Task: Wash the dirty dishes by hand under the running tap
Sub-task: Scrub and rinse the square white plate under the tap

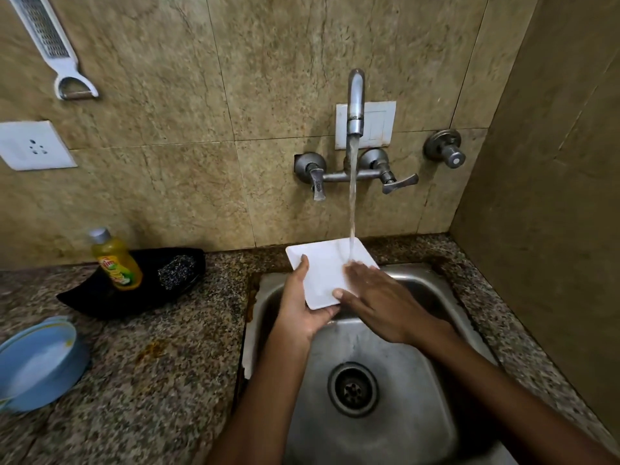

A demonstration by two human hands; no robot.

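Note:
A white square plate [323, 266] is held over the steel sink [379, 347], tilted up toward the wall. My left hand [302, 307] grips its lower left corner, thumb on top. My right hand [375, 300] lies flat on the plate's right side, fingers spread and wet. Water runs from the tap [355, 105] and lands on the plate just above my right fingers.
On the granite counter to the left stand a yellow dish soap bottle [115, 261] and a steel scrubber [176, 271] in a black tray [84, 300]. Blue bowls [37, 360] sit at the far left. A grater [50, 45] and a socket [32, 146] are on the wall.

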